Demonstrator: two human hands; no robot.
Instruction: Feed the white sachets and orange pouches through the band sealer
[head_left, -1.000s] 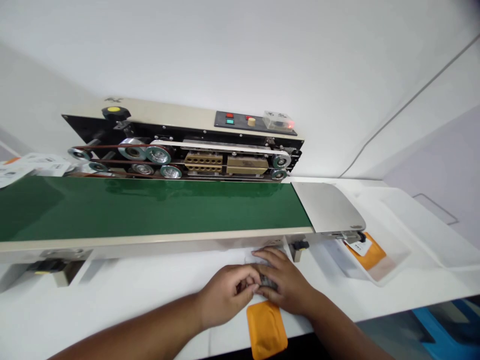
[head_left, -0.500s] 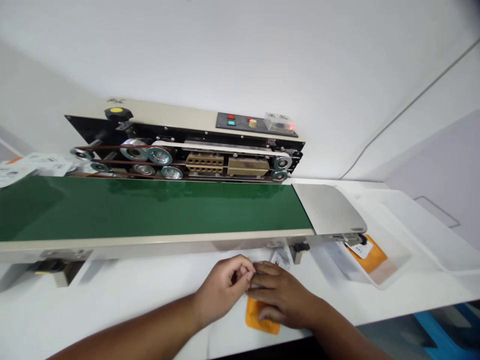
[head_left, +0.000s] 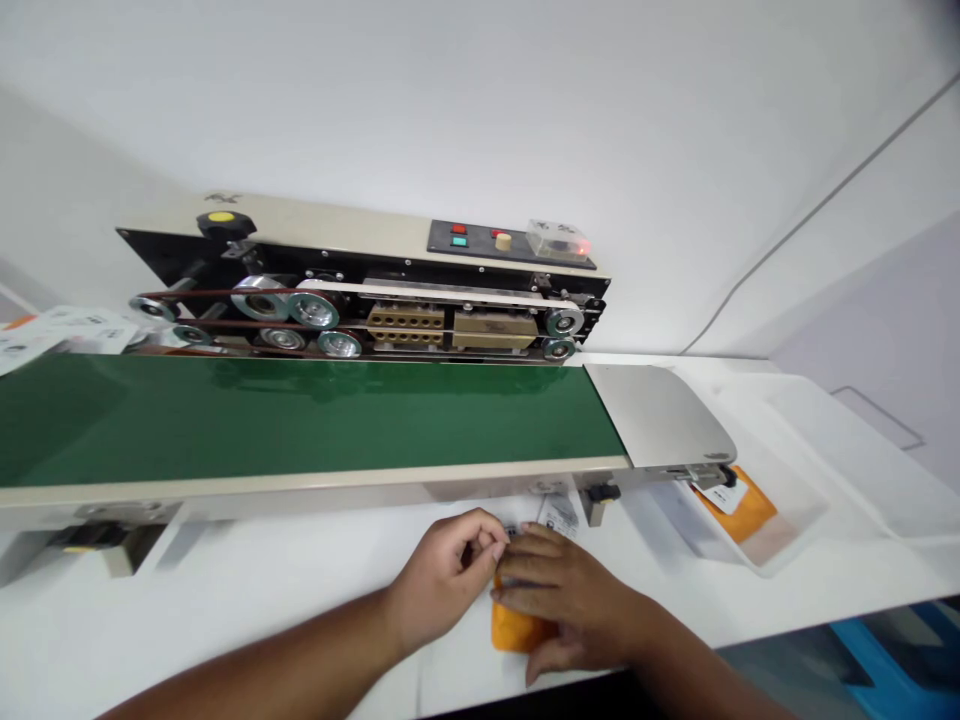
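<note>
An orange pouch (head_left: 514, 628) lies on the white table near its front edge, mostly hidden beneath my right hand (head_left: 566, 605). That hand is open, fingers stretched over the pouch and thumb out toward the near side. My left hand (head_left: 454, 570) is closed in a pinch at the pouch's upper left edge, its fingertips meeting the right fingertips. Exactly what sits in the pinch is partly hidden. Just beyond the right fingers, a white printed packet (head_left: 559, 513) lies partly under the conveyor.
A band sealer (head_left: 450, 325) with pulleys and a control panel stands behind a green conveyor belt (head_left: 315, 420). To the right, a clear plastic bin (head_left: 799, 530) contains an orange pouch with a white label (head_left: 750, 510). White printed packets (head_left: 82, 325) lie at far left. A blue stool (head_left: 877, 655) shows below right.
My right hand has shifted slightly, its thumb sliding off the pouch toward the near side. The pouch's near edge sits a little farther away. My left hand has hardly moved.
</note>
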